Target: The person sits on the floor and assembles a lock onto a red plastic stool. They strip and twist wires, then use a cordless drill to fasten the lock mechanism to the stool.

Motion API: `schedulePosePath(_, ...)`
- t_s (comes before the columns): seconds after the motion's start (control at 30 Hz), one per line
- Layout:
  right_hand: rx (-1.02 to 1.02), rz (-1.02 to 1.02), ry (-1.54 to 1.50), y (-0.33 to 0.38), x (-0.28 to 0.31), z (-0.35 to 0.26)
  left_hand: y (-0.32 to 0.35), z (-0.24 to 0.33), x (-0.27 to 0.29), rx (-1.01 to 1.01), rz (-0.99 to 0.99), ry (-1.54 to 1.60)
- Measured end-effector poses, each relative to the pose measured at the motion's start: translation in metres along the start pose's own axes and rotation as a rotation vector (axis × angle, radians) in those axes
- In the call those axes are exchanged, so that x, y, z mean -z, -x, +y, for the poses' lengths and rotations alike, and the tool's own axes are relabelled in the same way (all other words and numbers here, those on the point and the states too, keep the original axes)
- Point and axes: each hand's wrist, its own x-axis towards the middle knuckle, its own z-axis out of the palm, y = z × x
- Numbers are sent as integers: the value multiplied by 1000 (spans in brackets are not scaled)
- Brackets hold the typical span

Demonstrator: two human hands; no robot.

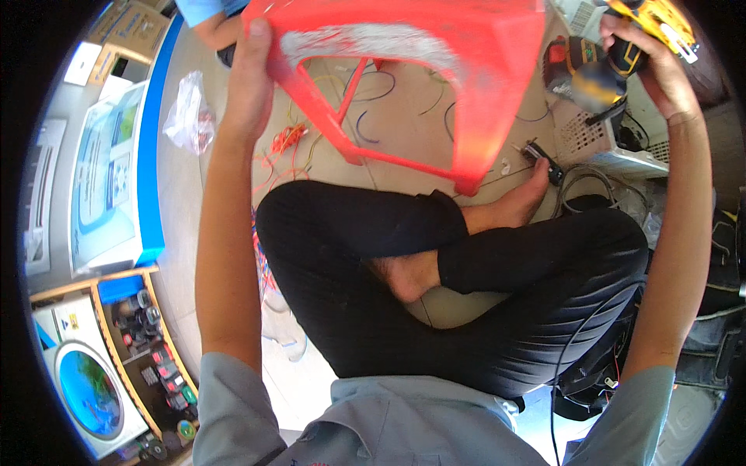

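Observation:
A red plastic stool (497, 101), scuffed white along one side, is tilted up in front of my crossed legs. My left hand (252, 81) grips its left edge, thumb up. At the upper right my right hand (659, 66) is wrapped round the handle of a yellow and black cordless drill (660, 22), above a white perforated plastic basket (583, 136). Just left of the drill's base sits a black, yellow and red tool part (563, 66), whose kind I cannot make out.
Another person's arm (216, 29) in a blue sleeve reaches in behind the stool. Orange wire (287, 140) and cut cable pieces litter the tiled floor, near a clear plastic bag (190, 116). A small black tool (544, 159) lies by my foot. Boxes (109, 179) and a tool shelf (155, 349) line the left.

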Motion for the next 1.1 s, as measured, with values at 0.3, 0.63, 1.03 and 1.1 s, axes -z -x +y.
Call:
schedulePosePath(0.3, 200, 713, 475, 56, -21, 6, 47, 48, -79, -230, 164, -406)
schedulePosePath(0.63, 39, -360, 522, 121, -226, 121, 131, 12, 23, 272, 71, -1128)
schedulePosePath(1.03, -491, 269, 129, 16, -272, 215, 167, -21, 19, 173, 81, -1085)
schedulePosePath(1.1, -495, 294, -48, 78, -267, 162, 170, -9, 0, 48, 50, -1122)
